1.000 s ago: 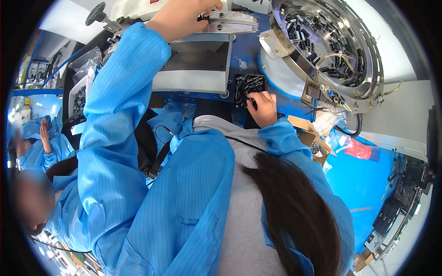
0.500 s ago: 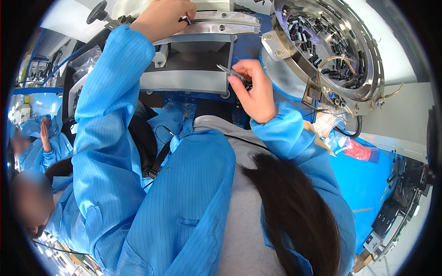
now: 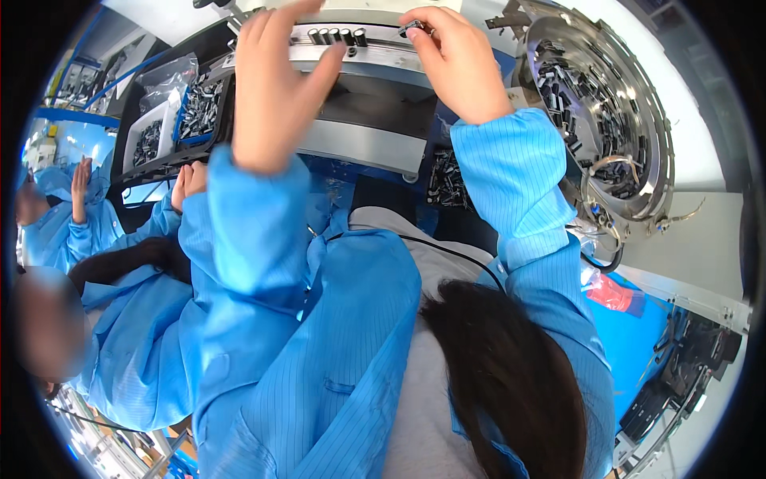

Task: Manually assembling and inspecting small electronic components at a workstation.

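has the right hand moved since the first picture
Yes: the right hand has moved forward, away from the black parts tray and up to the metal rail.

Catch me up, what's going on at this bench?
The person's right hand pinches a small dark part near a metal rail. The left hand is blurred, its fingers spread. Between them, a short row of dark cylinders stands at the rail. A metal bowl to the right holds many loose parts.

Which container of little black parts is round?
The metal bowl at right: it curves, while the others, like the white tray, have straight sides.
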The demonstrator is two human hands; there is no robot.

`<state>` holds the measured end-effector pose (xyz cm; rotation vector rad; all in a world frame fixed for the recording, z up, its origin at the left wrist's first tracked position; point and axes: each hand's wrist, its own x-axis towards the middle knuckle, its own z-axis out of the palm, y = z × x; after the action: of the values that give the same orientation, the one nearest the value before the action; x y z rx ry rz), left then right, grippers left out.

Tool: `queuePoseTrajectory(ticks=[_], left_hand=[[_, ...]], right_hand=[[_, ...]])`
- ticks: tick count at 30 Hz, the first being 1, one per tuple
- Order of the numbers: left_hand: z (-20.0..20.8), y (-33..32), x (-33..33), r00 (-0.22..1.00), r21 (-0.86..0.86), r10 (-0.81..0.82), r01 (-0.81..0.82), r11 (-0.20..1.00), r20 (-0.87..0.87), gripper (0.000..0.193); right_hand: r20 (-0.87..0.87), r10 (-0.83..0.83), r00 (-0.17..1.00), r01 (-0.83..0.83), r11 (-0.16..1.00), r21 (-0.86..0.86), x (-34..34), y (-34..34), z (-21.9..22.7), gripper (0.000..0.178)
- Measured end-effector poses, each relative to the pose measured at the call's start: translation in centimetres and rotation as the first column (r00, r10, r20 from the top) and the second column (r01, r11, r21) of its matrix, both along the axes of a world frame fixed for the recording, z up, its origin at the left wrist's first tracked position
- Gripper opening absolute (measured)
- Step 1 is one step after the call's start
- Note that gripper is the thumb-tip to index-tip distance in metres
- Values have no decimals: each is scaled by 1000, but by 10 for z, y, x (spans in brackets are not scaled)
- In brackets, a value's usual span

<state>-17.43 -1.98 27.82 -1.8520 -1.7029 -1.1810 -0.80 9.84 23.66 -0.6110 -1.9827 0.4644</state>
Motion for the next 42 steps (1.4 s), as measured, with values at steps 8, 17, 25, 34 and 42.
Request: queuePoseTrajectory(ticks=[8, 17, 25, 34, 42], left_hand=[[-173, -102, 69, 869, -440, -119, 357, 824, 481, 34], [-276, -75, 87, 877, -969, 462, 12, 248, 129, 82], [-285, -40, 94, 788, -984, 611, -156, 85, -72, 102], [-295, -35, 90, 749, -977, 655, -196, 80, -97, 113], [-300, -29, 92, 769, -968, 616, -247, 41, -170, 114]], right_hand=[[292, 20, 956, -104, 956, 276, -21, 19, 0, 15], [487, 159, 859, -276, 944, 179, -28, 15, 31, 11], [514, 91, 853, -220, 956, 195, -43, 14, 25, 14], [412, -56, 909, -31, 979, 200, -16, -25, 16, 17], [201, -53, 978, 154, 836, -526, 91, -105, -146, 12]])
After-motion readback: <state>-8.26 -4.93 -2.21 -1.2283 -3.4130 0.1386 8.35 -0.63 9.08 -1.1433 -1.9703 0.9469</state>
